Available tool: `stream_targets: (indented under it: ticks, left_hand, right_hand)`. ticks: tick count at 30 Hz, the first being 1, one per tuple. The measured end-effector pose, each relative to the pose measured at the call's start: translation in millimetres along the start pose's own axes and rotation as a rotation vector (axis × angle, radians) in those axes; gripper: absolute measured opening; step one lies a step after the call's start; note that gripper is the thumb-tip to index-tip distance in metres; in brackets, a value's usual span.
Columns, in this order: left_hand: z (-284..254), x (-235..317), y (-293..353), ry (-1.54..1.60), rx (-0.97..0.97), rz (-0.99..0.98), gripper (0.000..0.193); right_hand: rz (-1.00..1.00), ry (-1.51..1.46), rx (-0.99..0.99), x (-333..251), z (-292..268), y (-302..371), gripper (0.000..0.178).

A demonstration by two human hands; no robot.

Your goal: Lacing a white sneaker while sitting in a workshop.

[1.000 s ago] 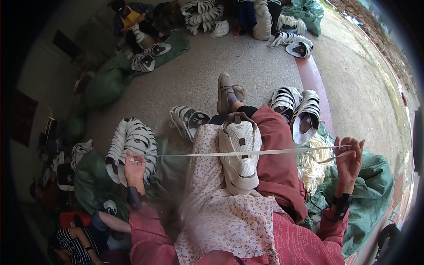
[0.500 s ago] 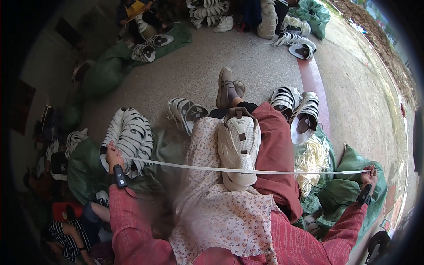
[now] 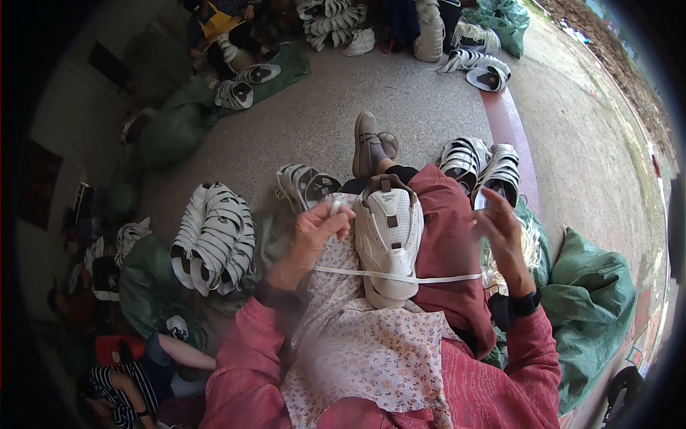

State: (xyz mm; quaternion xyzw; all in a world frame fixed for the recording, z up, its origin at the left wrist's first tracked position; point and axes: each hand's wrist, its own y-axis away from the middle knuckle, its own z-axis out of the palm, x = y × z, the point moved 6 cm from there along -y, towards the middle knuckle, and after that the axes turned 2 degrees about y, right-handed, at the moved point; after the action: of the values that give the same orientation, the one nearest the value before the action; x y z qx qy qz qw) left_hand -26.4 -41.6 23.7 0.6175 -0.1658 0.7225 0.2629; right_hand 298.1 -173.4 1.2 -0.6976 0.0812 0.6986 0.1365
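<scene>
A white and beige sneaker (image 3: 390,214) lies on my lap with its toe toward me. A flat white shoelace (image 3: 343,271) runs crosswise over its front and onto both thighs. My left hand (image 3: 319,230) is closed beside the shoe's left side, a short white piece like the lace showing at its curled fingertips. To the right of the shoe my right hand (image 3: 502,232) is raised, slightly blurred, its thumb and forefinger apart. No lace shows between those fingers.
Stacked white shoes (image 3: 214,239) stand at my left, more shoes (image 3: 498,171) ahead right. A green sack (image 3: 589,300) and a bundle of cream laces (image 3: 532,247) lie at my right. Other people (image 3: 125,382) sit at the left and far left.
Both hands have come in from wide apart, where they stretched the lace, to either side of the shoe. The lace now lies slack across shoe and lap.
</scene>
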Motion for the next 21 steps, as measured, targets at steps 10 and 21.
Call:
stream_targets:
  ticks: [10, 21]
  left_hand:
    - [51, -30, -5, -0.483, -0.201, 0.187, 0.021]
    - [57, -33, -1, -0.581, -0.184, 0.259, 0.020]
  right_hand:
    - [-0.252, 0.330, -0.225, 4, 97, 15, 0.007]
    - [-0.326, 0.471, -0.133, 2, 102, 26, 0.009]
